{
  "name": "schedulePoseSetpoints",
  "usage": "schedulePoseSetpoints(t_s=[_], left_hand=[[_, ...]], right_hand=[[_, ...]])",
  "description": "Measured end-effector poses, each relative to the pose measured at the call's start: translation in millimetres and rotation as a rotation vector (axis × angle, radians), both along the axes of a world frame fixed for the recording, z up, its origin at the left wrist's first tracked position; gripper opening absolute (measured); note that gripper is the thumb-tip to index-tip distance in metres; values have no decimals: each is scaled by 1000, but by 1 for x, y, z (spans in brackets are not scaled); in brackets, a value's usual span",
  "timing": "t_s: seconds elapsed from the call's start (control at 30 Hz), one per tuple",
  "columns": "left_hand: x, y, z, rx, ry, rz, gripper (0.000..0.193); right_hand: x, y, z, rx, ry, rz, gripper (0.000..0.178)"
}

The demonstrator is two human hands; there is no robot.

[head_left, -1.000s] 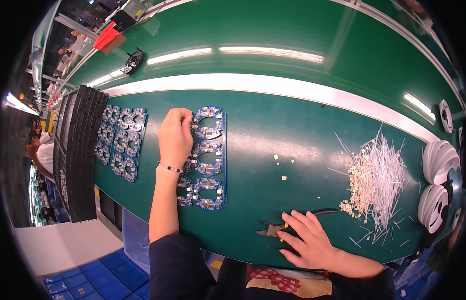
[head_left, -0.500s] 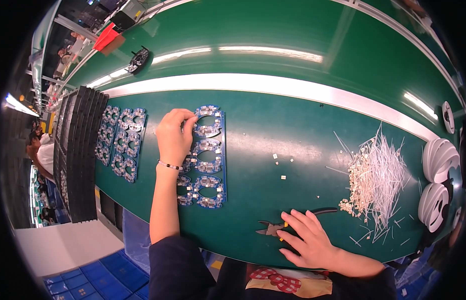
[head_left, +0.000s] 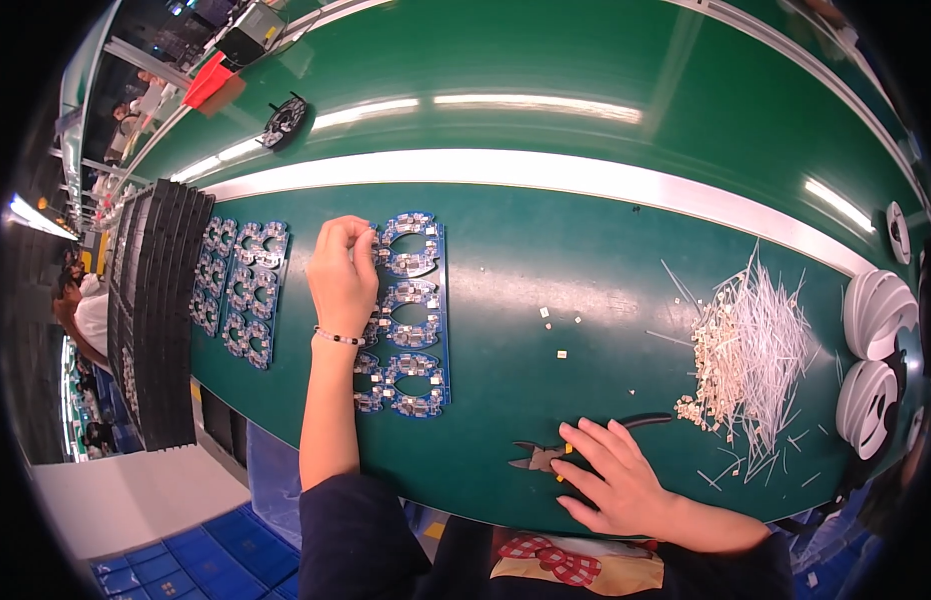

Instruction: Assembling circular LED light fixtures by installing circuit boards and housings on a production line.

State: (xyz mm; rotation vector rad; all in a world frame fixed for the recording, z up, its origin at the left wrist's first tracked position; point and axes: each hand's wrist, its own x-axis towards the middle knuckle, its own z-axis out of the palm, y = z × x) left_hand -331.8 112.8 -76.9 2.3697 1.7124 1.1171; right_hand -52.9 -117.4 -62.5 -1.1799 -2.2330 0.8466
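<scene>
My left hand (head_left: 343, 272), with a beaded bracelet at its wrist, is over the left part of a blue circuit board panel (head_left: 444, 330). Thumb and fingertips are pinched together by the panel's upper left; whatever they hold is too small to make out. The hand and forearm hide much of the panel's left column, while its right column of ring-shaped boards shows. My right hand (head_left: 618, 478) lies flat with fingers spread across a pair of side cutters (head_left: 539, 457). The cutter jaws point left, and one dark handle reaches out beyond the fingers.
Two more circuit board panels (head_left: 254, 295) lie left, beside stacked black trays (head_left: 151, 310). A pile of small cream connectors (head_left: 721, 350) and white strips (head_left: 771, 350) covers the right. Several loose connectors (head_left: 563, 354) lie mid-table. White reels (head_left: 879, 315) stand far right.
My left hand has drawn slightly left, its pinched fingertips moving from the right column toward the left one. My right hand stays on the side cutters.
</scene>
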Motion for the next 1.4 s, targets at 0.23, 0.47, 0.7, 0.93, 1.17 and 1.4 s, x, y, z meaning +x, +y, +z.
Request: schedulePoseSetpoints(t_s=[0.23,0.47,0.7,0.93,1.17,1.4], left_hand=[[29,-23,19,-16,48,-427,8],[19,-17,13,-19,-1,-298,18],[9,-12,10,-120,55,-260,9],[11,-14,10,-65,86,-186,3],[38,-38,26,-33,55,-407,11],[42,-35,18,-94,40,-401,24]], right_hand=[[1,1,-2,-7,-22,-10,41],[0,1,-1,-8,-17,-8,41],[1,0,-2,-4,-28,-4,41],[0,0,-1,1,-26,-4,41],[1,1,-2,-2,-27,-14,41],[1,0,-1,7,-33,-7,40]])
